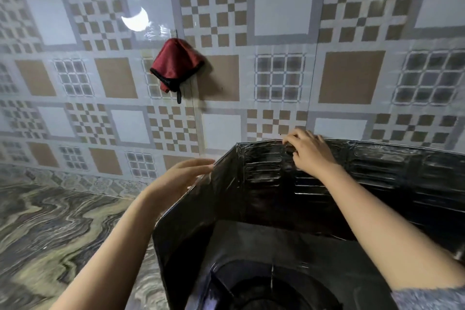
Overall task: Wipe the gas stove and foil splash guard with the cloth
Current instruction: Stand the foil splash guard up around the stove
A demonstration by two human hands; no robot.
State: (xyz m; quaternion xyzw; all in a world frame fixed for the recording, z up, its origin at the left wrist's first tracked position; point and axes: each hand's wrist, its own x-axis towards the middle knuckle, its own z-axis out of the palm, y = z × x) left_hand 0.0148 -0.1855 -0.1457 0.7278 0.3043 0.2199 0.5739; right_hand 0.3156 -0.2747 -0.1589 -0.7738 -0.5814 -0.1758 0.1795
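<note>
Along the top edge of the splash guard (264, 199): right hand (310, 152) curled over the rim, left hand (181, 178) flat and open against the side panel, likely for steadying. Above the guard, red cloth (176, 65) hung unheld on the tiles. Below it, stove (264, 284).

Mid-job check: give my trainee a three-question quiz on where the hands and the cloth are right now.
1. True or false: the red cloth hangs on the tiled wall, in neither hand.
2. Which hand grips the top edge of the foil splash guard? A. left hand B. right hand
3. Fill in: the left hand touches the guard's ____ panel edge.

Key: 1 true. 2 B. 3 left; its fingers rest at that folded side panel, but whether they actually grip it cannot be told. The gas stove sits below, inside the guard.
</note>
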